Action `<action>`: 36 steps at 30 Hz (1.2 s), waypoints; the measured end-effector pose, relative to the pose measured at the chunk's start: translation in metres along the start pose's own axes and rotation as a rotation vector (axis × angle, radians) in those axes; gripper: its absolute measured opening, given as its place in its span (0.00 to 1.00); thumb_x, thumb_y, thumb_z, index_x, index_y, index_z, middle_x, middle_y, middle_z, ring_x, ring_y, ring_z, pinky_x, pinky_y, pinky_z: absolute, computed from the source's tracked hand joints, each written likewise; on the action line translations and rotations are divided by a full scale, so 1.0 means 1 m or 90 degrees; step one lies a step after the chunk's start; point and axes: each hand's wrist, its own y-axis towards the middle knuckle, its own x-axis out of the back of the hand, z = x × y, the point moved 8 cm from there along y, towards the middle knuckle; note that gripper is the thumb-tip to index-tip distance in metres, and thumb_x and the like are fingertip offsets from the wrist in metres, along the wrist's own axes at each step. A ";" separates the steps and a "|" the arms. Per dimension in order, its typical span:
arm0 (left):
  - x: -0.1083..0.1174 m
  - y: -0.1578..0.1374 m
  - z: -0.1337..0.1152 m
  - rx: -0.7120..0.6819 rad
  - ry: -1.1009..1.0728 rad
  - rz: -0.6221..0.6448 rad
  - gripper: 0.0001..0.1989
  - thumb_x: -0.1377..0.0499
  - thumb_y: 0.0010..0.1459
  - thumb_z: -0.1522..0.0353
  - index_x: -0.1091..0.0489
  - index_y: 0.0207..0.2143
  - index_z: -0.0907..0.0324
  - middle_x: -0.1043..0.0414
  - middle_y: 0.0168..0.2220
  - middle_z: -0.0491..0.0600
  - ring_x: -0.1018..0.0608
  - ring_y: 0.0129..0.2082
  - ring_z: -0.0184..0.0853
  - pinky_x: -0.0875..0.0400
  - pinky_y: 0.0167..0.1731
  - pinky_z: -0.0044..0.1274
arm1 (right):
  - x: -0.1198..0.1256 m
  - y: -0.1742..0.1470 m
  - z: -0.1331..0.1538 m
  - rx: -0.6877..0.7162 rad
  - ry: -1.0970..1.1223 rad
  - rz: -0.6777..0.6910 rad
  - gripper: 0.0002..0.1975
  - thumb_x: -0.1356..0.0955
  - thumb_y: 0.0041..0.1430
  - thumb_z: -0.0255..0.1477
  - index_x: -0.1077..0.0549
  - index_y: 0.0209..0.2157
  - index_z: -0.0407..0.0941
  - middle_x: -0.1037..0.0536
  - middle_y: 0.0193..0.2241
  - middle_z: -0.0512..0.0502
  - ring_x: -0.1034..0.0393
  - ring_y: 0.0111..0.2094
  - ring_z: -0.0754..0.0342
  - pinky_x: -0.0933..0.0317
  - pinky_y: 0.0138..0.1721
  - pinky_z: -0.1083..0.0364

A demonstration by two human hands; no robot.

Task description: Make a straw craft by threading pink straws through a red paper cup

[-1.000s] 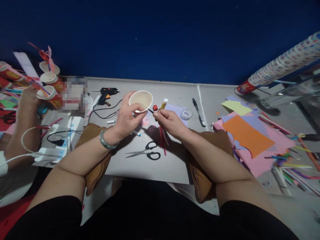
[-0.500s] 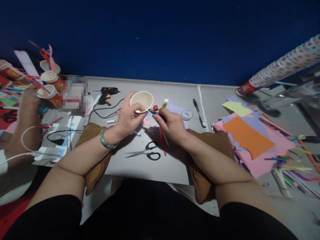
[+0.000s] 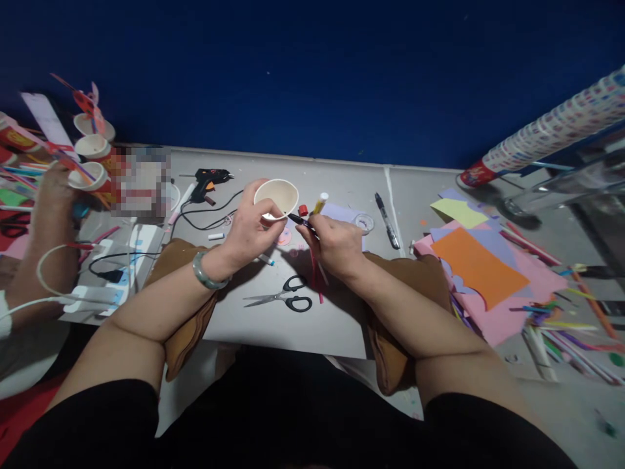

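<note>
My left hand [image 3: 240, 236] is wrapped round a white-lined paper cup [image 3: 277, 193]. The cup is tilted, its mouth toward me, with my thumb at the rim. Between the fingers of my right hand [image 3: 338, 244] is a slim black pen-like tool [image 3: 299, 220]; its tip meets the cup's near right edge, and its exact kind is unclear. Behind that hand stands a yellow marker with a white end [image 3: 322, 200], beside a small red cap [image 3: 303, 210]. Black-handled scissors [image 3: 283, 296] lie on the table below. A pink paper piece [image 3: 283, 236] lies partly hidden beneath my hands.
A glue gun [image 3: 209, 185] and its cable lie left, near a power strip [image 3: 129, 260]. Clear tape [image 3: 364, 223] and a black pen [image 3: 387, 221] lie right. Coloured paper [image 3: 478, 267] and stacked cups [image 3: 551, 130] are further right. A co-worker's arm [image 3: 49, 228] is at left.
My right hand has turned slightly, its knuckles more toward the camera, and the black tool shows more clearly at the cup rim. The cup stays in my left hand, nearly still.
</note>
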 end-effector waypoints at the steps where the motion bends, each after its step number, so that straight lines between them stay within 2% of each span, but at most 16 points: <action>1: 0.000 0.000 -0.001 -0.005 0.016 -0.003 0.03 0.37 0.56 0.71 0.29 0.30 0.60 0.36 0.57 0.59 0.30 0.60 0.47 0.21 0.49 0.37 | -0.005 0.002 -0.003 -0.028 0.080 0.040 0.27 0.41 0.68 0.54 0.35 0.28 0.45 0.32 0.23 0.49 0.43 0.25 0.56 0.54 0.28 0.55; 3: 0.000 -0.001 -0.002 -0.015 0.041 -0.003 0.02 0.38 0.56 0.71 0.29 0.31 0.60 0.36 0.57 0.59 0.31 0.61 0.46 0.22 0.50 0.37 | -0.020 0.003 -0.009 -0.095 0.270 0.144 0.29 0.41 0.65 0.57 0.38 0.27 0.46 0.37 0.20 0.53 0.45 0.23 0.58 0.51 0.28 0.57; 5: -0.001 -0.001 -0.001 -0.019 0.055 0.000 0.03 0.37 0.56 0.72 0.30 0.31 0.60 0.36 0.58 0.58 0.31 0.61 0.46 0.22 0.51 0.38 | -0.028 0.003 -0.010 -0.135 0.383 0.206 0.30 0.41 0.64 0.58 0.40 0.25 0.46 0.41 0.19 0.55 0.47 0.22 0.59 0.50 0.27 0.58; 6: -0.001 0.000 0.000 -0.019 0.059 0.001 0.03 0.37 0.56 0.71 0.30 0.31 0.60 0.35 0.58 0.58 0.31 0.61 0.46 0.23 0.51 0.38 | -0.027 0.004 -0.011 -0.137 0.378 0.195 0.29 0.40 0.64 0.57 0.40 0.25 0.46 0.41 0.20 0.55 0.47 0.23 0.59 0.50 0.27 0.58; 9: -0.001 0.001 0.002 -0.018 0.057 -0.004 0.04 0.36 0.55 0.71 0.29 0.30 0.59 0.34 0.56 0.57 0.30 0.60 0.46 0.25 0.54 0.38 | -0.010 0.006 -0.010 -0.087 0.221 0.087 0.22 0.35 0.64 0.49 0.36 0.28 0.45 0.37 0.21 0.54 0.45 0.24 0.58 0.52 0.30 0.56; 11: 0.001 0.003 0.005 -0.011 0.040 -0.012 0.05 0.35 0.55 0.70 0.29 0.29 0.59 0.34 0.56 0.57 0.30 0.60 0.45 0.28 0.56 0.37 | -0.004 0.005 -0.007 -0.063 0.158 0.056 0.18 0.35 0.65 0.45 0.34 0.30 0.45 0.36 0.21 0.54 0.45 0.24 0.58 0.53 0.30 0.56; 15: 0.005 0.008 0.018 0.064 -0.048 -0.032 0.09 0.32 0.53 0.66 0.29 0.29 0.59 0.30 0.50 0.55 0.27 0.56 0.43 0.31 0.57 0.35 | -0.004 0.006 -0.007 -0.055 0.204 0.057 0.19 0.35 0.65 0.45 0.36 0.28 0.45 0.38 0.21 0.55 0.46 0.24 0.59 0.52 0.29 0.57; 16: 0.005 0.009 0.024 0.101 -0.091 -0.040 0.10 0.32 0.52 0.65 0.29 0.30 0.59 0.28 0.46 0.54 0.25 0.52 0.42 0.30 0.55 0.33 | -0.004 0.006 -0.007 -0.053 0.219 0.051 0.19 0.35 0.65 0.46 0.37 0.28 0.46 0.38 0.21 0.55 0.47 0.24 0.59 0.51 0.29 0.57; 18: 0.003 0.008 0.038 0.196 -0.203 -0.050 0.12 0.32 0.53 0.62 0.31 0.33 0.58 0.28 0.37 0.49 0.23 0.39 0.36 0.27 0.45 0.28 | -0.002 0.007 -0.006 -0.046 0.246 0.035 0.20 0.34 0.64 0.46 0.37 0.28 0.46 0.39 0.21 0.55 0.47 0.24 0.59 0.51 0.29 0.57; 20: -0.003 0.006 0.048 0.281 -0.324 -0.050 0.14 0.33 0.54 0.61 0.32 0.37 0.57 0.29 0.30 0.45 0.26 0.29 0.30 0.29 0.33 0.24 | -0.001 0.006 -0.004 -0.035 0.271 0.026 0.20 0.35 0.65 0.46 0.37 0.28 0.46 0.40 0.21 0.56 0.48 0.24 0.59 0.50 0.29 0.57; 23: -0.009 0.005 0.052 0.313 -0.426 -0.052 0.15 0.33 0.54 0.62 0.31 0.41 0.57 0.28 0.30 0.44 0.27 0.27 0.27 0.31 0.30 0.20 | -0.003 0.005 0.002 0.013 0.289 0.069 0.20 0.35 0.65 0.47 0.36 0.29 0.45 0.38 0.20 0.56 0.48 0.23 0.60 0.51 0.28 0.58; 26: -0.010 0.007 0.051 0.297 -0.432 -0.042 0.14 0.33 0.54 0.63 0.27 0.41 0.58 0.25 0.35 0.46 0.25 0.32 0.29 0.28 0.36 0.21 | -0.019 -0.003 0.015 0.123 0.208 0.223 0.20 0.34 0.64 0.47 0.32 0.31 0.44 0.33 0.21 0.54 0.44 0.23 0.60 0.51 0.29 0.58; 29: -0.012 0.008 0.052 0.293 -0.431 -0.024 0.14 0.33 0.54 0.63 0.24 0.42 0.59 0.24 0.38 0.48 0.23 0.36 0.30 0.27 0.39 0.22 | -0.044 -0.016 0.017 0.193 0.000 0.382 0.16 0.33 0.65 0.44 0.27 0.37 0.44 0.24 0.25 0.49 0.37 0.25 0.57 0.54 0.29 0.57; 32: -0.014 0.008 0.053 0.296 -0.454 -0.008 0.15 0.31 0.53 0.62 0.23 0.41 0.59 0.23 0.40 0.48 0.23 0.38 0.31 0.27 0.41 0.22 | -0.057 -0.019 0.010 0.188 -0.158 0.428 0.15 0.35 0.68 0.41 0.25 0.46 0.45 0.19 0.33 0.44 0.30 0.31 0.53 0.57 0.30 0.56; 36: -0.017 0.006 0.051 0.327 -0.487 0.001 0.18 0.29 0.49 0.61 0.23 0.41 0.60 0.23 0.43 0.49 0.22 0.39 0.32 0.26 0.42 0.22 | -0.059 -0.014 0.003 0.124 -0.222 0.425 0.17 0.37 0.71 0.42 0.26 0.48 0.45 0.18 0.38 0.43 0.27 0.35 0.51 0.58 0.30 0.54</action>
